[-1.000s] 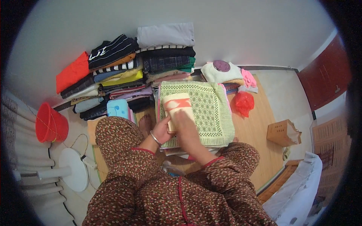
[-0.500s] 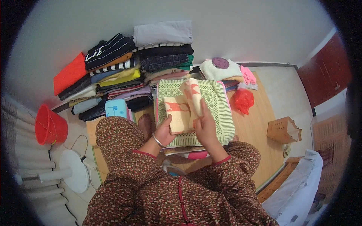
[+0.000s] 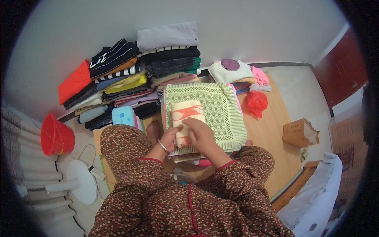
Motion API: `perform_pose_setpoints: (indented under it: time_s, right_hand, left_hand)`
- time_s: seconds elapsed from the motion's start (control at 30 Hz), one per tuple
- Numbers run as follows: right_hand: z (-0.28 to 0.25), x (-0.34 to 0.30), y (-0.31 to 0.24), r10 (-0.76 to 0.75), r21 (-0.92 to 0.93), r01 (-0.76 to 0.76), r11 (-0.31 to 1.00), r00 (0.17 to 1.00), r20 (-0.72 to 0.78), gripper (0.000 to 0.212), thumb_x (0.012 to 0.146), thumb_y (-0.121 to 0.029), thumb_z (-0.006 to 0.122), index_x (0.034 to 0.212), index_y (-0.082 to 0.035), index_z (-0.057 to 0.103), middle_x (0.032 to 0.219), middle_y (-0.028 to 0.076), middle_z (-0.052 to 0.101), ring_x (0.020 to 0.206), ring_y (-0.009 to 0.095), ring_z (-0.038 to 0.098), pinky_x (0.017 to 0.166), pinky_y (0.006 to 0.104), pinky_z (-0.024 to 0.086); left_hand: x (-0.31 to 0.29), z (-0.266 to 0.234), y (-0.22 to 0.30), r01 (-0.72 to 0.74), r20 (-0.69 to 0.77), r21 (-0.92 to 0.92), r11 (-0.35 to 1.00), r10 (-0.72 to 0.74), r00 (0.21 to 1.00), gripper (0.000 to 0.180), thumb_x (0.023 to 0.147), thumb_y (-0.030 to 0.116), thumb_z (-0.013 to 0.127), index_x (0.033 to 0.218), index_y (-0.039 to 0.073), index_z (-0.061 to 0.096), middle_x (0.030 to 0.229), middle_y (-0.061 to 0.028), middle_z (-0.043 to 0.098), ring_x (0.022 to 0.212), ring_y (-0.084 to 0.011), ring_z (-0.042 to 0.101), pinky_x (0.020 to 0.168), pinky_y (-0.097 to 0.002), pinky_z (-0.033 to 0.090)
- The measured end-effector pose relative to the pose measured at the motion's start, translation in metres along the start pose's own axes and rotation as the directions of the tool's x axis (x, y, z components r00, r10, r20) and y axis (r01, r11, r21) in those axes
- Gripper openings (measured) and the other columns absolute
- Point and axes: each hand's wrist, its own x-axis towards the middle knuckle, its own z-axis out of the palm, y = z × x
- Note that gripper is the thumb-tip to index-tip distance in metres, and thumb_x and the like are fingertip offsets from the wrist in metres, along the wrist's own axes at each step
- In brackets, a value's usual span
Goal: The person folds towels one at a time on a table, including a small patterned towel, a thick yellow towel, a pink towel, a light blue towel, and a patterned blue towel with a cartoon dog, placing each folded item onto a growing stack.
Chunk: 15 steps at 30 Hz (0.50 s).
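A small cream towel with orange-red patterns (image 3: 187, 110), folded into a compact rectangle, lies in front of me on a green-and-white patterned cloth (image 3: 221, 106). My left hand (image 3: 170, 137), with a silver bangle at the wrist, grips the towel's near left edge. Across its near right part rests my right hand (image 3: 201, 136), fingers stretched over the top and hiding that corner. Beneath the patterned cloth, a pile of other folded textiles shows at the near edge.
Stacks of folded clothes (image 3: 126, 81) stand along the wall, with a smaller pile (image 3: 231, 73) to their right. Around me are a red bucket (image 3: 57, 135), a white round-based stand (image 3: 81, 181), a red plastic bag (image 3: 256, 103) and a brown paper bag (image 3: 299, 132).
The raised flap of the towel has been folded down, leaving a smaller flat bundle. My right hand has moved left and down onto it; my left hand stays at its edge.
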Motion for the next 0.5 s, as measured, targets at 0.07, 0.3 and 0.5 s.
perform_pose_setpoints:
  time_s: [0.07,0.3,0.5]
  right_hand:
    - [0.005,-0.003,0.014,-0.138,-0.07,0.139,0.988,0.99,0.01,0.04,0.079,-0.008,0.051,0.119,-0.011,0.053,0.112,0.015,0.056,0.104,0.035,0.053,0.088,0.0396,0.042]
    - [0.023,0.013,0.057,0.077,-0.476,0.014,0.879,0.982,0.171,0.052,0.091,-0.04,0.034,0.137,-0.015,0.03,0.144,0.008,0.025,0.133,0.029,0.02,0.106,0.0494,0.011]
    - [0.008,-0.003,0.077,0.214,-0.553,-0.208,0.807,0.975,-0.056,0.057,0.091,-0.038,0.035,0.138,-0.008,0.025,0.144,0.012,0.023,0.134,0.03,0.015,0.106,0.0538,0.006]
  left_hand:
    - [0.002,0.012,0.0,0.087,0.0,0.12,0.989,-0.088,0.996,0.035,0.091,0.023,0.045,0.12,0.004,0.042,0.109,-0.0114,0.056,0.093,-0.0223,0.06,0.073,-0.0341,0.054]
    - [0.01,0.011,-0.004,0.154,-0.019,0.322,0.934,-0.156,0.988,0.039,0.092,0.014,0.043,0.129,0.004,0.034,0.116,-0.0108,0.052,0.1,-0.0201,0.057,0.082,-0.0312,0.05]
    - [0.016,0.013,-0.017,0.045,-0.039,0.339,0.94,-0.034,0.999,0.042,0.092,0.016,0.045,0.13,0.005,0.034,0.116,-0.0104,0.053,0.1,-0.0208,0.056,0.082,-0.033,0.049]
